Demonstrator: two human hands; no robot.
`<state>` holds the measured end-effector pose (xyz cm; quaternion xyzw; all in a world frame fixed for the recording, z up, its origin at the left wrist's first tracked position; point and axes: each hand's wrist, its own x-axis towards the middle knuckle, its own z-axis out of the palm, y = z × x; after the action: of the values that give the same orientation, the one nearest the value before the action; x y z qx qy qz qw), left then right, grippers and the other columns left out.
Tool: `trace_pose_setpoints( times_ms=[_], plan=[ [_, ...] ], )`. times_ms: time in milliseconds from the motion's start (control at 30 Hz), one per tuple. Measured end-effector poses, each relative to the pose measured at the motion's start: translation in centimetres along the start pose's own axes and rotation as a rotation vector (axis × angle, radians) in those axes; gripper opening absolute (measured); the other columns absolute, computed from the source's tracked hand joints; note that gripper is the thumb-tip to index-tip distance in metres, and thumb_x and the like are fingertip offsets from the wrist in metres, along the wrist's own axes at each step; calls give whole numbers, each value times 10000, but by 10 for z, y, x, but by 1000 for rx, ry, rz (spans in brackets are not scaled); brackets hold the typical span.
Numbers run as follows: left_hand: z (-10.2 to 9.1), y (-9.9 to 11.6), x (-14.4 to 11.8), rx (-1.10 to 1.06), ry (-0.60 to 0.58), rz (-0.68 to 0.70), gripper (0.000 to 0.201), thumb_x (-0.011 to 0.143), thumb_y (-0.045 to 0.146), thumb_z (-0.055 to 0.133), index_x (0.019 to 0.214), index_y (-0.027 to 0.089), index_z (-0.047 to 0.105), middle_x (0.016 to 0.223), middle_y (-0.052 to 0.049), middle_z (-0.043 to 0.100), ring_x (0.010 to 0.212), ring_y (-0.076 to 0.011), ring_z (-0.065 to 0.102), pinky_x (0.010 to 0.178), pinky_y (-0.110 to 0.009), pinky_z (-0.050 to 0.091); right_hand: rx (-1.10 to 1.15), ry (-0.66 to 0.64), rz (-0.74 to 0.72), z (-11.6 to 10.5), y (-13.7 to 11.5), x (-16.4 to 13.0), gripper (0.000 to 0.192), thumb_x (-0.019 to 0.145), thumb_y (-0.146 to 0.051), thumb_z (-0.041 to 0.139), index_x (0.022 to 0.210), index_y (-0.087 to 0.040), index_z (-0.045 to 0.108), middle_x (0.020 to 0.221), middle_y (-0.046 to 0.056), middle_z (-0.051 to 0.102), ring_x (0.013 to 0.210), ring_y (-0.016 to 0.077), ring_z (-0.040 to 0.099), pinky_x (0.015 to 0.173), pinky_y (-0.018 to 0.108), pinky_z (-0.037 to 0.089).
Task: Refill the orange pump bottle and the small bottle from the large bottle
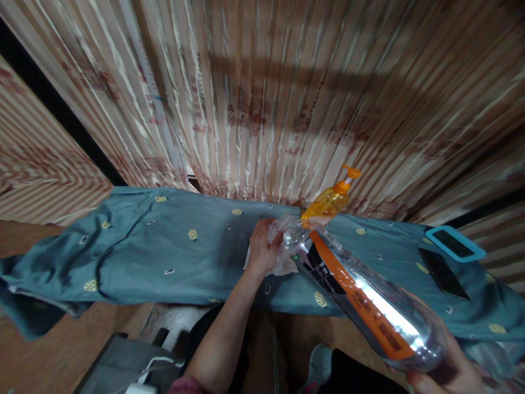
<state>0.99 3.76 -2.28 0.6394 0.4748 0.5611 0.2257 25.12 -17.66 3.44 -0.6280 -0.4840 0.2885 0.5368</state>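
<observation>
While the right hand [447, 372] grips its base, the clear plastic bottle [361, 295] tilts neck-down toward the bench's far edge.
The left hand [262, 249] pinches the bottle's neck over a white tissue [285, 267]; an orange pump bottle [330, 201] stands just behind on the blue cloth [164, 257].

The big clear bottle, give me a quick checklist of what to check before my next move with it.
1. Right hand grips the base of the clear bottle: ok.
2. Left hand at the bottle's neck, over a white tissue: ok.
3. Cap on or off: cannot tell, the hand hides it.
4. Bottle tilted, neck toward the blue cloth: ok.
5. Orange pump bottle right behind the neck, clear of it: cannot tell.
6. Black phone away from the neck: ok.
</observation>
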Motion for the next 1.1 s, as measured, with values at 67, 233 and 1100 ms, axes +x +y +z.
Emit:
trace_pose_setpoints(
  times_ms=[67,233,1100],
  plan=[
    [0,0,0,11,-11,-17,327,955,445,529,1113,178,632,1056,-102,713,1009,-260,685,909,-401,539,-54,-44,-92,-7,10,4,796,736,-525,822,1439,-260,560,1391,89,666,1245,369,650,929,396,608],
    [0,0,-1,7,-10,-36,306,961,423,531,1108,176,637,1038,-94,710,987,-249,685,887,-384,541,-80,-99,-161,-24,26,12,756,771,-465,804,1455,-265,551,1391,81,674,1215,346,676,893,370,627],
    [0,-1,-1,13,-11,-37,371,958,490,523,1124,175,630,1039,-100,711,994,-259,688,891,-389,540,26,-29,-126,-15,19,8,773,699,-426,865,1410,-284,597,1347,44,709,1194,281,697,918,234,578]
  ],
)
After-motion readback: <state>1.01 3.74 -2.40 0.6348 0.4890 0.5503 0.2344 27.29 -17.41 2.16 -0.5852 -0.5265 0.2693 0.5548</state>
